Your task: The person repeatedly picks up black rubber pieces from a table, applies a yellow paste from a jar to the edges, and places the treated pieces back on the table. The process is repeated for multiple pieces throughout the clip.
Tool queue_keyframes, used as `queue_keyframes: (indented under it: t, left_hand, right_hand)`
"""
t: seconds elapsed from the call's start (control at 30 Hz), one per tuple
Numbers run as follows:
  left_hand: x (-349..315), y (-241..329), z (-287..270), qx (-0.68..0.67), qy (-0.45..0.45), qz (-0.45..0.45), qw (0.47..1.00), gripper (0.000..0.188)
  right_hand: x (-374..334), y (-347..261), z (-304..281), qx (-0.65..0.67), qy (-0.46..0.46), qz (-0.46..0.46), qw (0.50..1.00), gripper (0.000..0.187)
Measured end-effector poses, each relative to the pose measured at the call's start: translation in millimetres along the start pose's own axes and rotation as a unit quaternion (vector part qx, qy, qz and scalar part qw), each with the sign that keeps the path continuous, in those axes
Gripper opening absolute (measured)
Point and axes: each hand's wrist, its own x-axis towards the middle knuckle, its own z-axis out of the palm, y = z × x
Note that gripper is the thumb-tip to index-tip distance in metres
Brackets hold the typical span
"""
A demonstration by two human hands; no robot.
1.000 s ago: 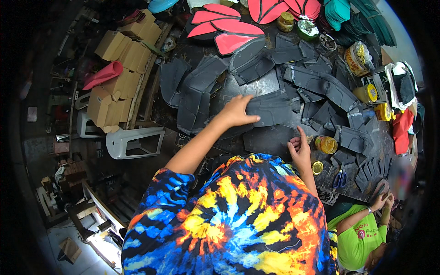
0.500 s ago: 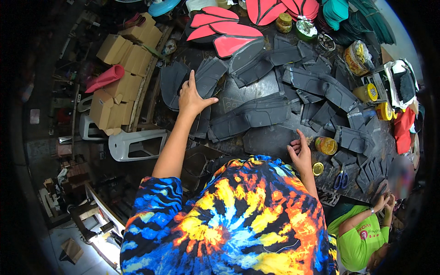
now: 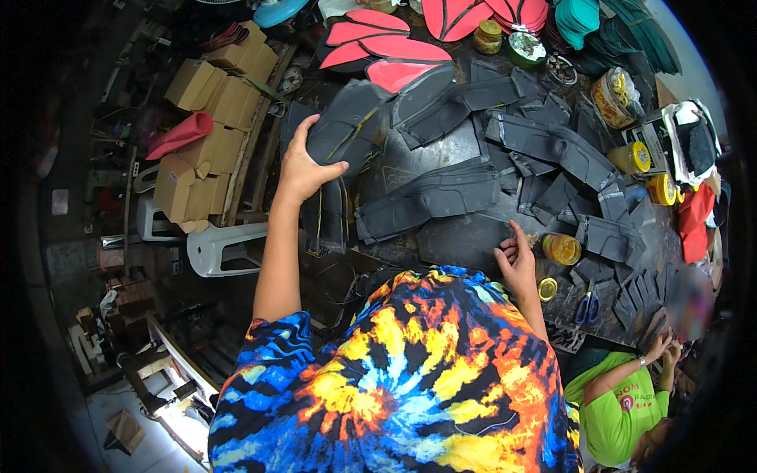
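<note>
My left hand (image 3: 303,172) is at the left edge of the dark worktable, thumb and index finger spread wide. It rests against a pile of black curved shoe-upper pieces (image 3: 341,118), some with yellowish edges; more black pieces (image 3: 323,217) lie below the wrist. My right hand (image 3: 518,262) lies low over the table's near side, index finger stretched out and the others loosely bent, with nothing visible in it. Beside it stands a jar of amber glue (image 3: 561,249). Between the hands lies a long black upper piece (image 3: 430,199), with a flat dark sheet (image 3: 465,239) nearer me.
Red-and-black sole-shaped pieces (image 3: 406,49) lie at the far side. More black uppers (image 3: 552,146) cover the right half, near yellow-lidded jars (image 3: 631,158) and blue scissors (image 3: 587,308). Cardboard boxes (image 3: 213,94) and a grey stool (image 3: 225,248) stand left. A co-worker in green (image 3: 623,402) sits lower right.
My left hand has shifted left and slightly down, its fingers still spread. The black pieces beside it have moved, with one now reaching the red pieces. My right hand has stayed put.
</note>
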Motion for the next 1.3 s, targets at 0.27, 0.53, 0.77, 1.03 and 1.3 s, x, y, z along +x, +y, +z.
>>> queue_keyframes:
  t: [0.27,0.53,0.77,1.03,1.3]
  left_hand:
    - [-35.0,84.3,72.8,0.025,-0.222,0.218,0.95,0.105]
    - [-62.0,69.3,181.5,0.018,-0.202,0.278,0.939,0.109]
    - [-42.1,48.3,115.2,-0.082,-0.108,0.089,0.987,0.057]
    - [-15.7,-12.5,139.4,0.145,-0.023,0.2,0.969,0.051]
    - [3.7,70.0,60.1,0.001,-0.104,0.149,0.983,0.022]
  right_hand:
    - [1.4,-1.4,-1.8,-0.002,-0.005,0.003,1.0,0.076]
    - [-15.2,-9.3,-6.7,0.057,0.06,0.025,0.996,0.076]
    - [-45.1,-50.4,-29.1,0.009,0.07,-0.016,0.997,0.057]
    - [-53.7,-69.5,-107.4,-0.358,0.294,-0.097,0.881,0.047]
    - [-34.9,-56.1,-128.2,-0.487,0.181,-0.085,0.85,0.05]
